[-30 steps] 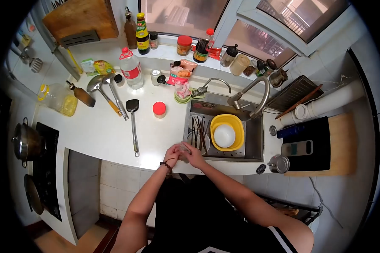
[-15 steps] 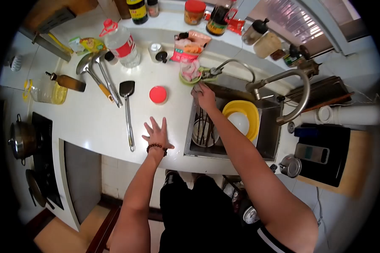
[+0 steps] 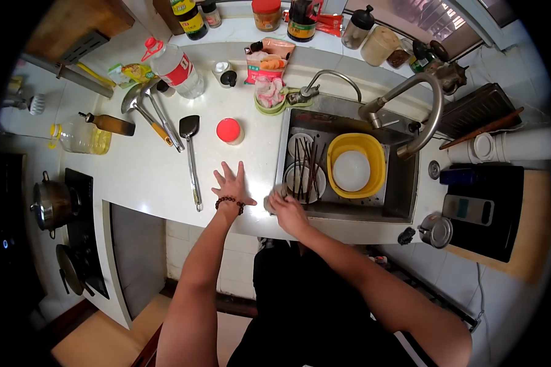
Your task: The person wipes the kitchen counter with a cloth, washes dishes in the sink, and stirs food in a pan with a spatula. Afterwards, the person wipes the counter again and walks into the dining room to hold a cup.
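My left hand, with a beaded bracelet on its wrist, lies flat on the white counter with its fingers spread. Nothing is in it. Close by are a jar with a red lid and a black-headed spatula. At the sink's front left corner, my right hand presses a small greyish cloth onto the counter; the fingers cover most of it. Beside that hand, the steel sink holds bowls with chopsticks across them and a yellow basin with a white bowl inside.
A ladle, a large water bottle and an oil jug stand or lie toward the left. The faucet arches over the sink. A green dish sits behind it. To the right is a phone.
My right hand has slid the cloth from the sink's back left corner toward me, to its front left corner. My left hand stays spread on the counter. The view has shifted slightly.
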`<action>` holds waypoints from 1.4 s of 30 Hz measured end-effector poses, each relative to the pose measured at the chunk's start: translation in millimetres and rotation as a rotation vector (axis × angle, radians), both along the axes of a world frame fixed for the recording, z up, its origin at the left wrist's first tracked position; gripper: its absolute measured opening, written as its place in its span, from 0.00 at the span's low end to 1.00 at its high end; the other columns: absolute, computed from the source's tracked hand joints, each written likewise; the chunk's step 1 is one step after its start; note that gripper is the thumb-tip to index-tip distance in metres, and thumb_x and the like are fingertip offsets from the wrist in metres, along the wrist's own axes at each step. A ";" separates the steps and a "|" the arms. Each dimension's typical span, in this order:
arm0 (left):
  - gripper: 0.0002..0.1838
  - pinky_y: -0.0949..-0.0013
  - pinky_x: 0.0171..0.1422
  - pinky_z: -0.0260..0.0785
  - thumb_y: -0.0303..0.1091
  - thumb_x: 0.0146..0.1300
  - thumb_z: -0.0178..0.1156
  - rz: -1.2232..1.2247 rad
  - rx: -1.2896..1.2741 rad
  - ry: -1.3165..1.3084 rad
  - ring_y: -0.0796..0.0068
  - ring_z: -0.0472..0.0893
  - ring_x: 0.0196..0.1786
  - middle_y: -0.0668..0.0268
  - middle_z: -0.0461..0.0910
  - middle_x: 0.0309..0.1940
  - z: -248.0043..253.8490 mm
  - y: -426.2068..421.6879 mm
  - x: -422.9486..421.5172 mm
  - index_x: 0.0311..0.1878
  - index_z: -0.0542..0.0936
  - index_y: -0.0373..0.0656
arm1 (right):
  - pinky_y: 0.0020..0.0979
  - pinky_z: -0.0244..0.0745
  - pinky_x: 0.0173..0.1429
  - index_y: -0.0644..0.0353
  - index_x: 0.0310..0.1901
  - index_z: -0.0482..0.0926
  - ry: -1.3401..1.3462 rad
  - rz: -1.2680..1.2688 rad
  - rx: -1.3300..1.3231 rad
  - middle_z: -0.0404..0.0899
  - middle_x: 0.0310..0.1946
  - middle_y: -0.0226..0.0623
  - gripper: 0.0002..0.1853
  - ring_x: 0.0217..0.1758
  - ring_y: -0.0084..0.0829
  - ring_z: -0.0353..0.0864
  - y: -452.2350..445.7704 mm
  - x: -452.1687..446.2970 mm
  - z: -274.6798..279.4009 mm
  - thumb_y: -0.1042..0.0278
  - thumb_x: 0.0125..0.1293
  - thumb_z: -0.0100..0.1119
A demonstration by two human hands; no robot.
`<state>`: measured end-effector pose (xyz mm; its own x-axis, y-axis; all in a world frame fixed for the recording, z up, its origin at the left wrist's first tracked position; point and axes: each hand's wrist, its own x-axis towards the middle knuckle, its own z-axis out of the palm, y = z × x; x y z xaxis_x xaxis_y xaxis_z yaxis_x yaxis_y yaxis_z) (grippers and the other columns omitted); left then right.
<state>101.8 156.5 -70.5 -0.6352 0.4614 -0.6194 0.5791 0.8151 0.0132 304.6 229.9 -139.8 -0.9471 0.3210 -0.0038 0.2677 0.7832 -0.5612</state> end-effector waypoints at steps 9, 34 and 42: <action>0.38 0.52 0.74 0.65 0.40 0.56 0.73 0.257 0.873 0.180 0.40 0.67 0.70 0.43 0.68 0.68 -55.4 -67.9 28.2 0.69 0.71 0.43 | 0.34 0.81 0.52 0.66 0.56 0.81 0.233 -0.342 -0.804 0.87 0.46 0.48 0.22 0.46 0.37 0.89 28.1 -44.5 40.2 0.75 0.59 0.65; 0.22 0.68 0.32 0.76 0.52 0.64 0.69 1.841 0.816 -0.233 0.74 0.82 0.34 0.65 0.85 0.38 -117.3 -550.9 274.3 0.50 0.81 0.45 | 0.25 0.80 0.38 0.63 0.59 0.81 -0.473 0.445 -0.784 0.88 0.37 0.35 0.17 0.33 0.22 0.85 -185.9 -34.1 70.0 0.65 0.73 0.60; 0.24 0.67 0.39 0.78 0.51 0.65 0.68 1.866 1.015 -0.106 0.73 0.84 0.37 0.61 0.86 0.41 -90.5 -657.4 268.2 0.53 0.81 0.41 | 0.28 0.80 0.37 0.65 0.60 0.78 -0.702 0.500 -0.618 0.87 0.41 0.37 0.18 0.35 0.26 0.87 -329.0 -61.5 65.8 0.62 0.77 0.56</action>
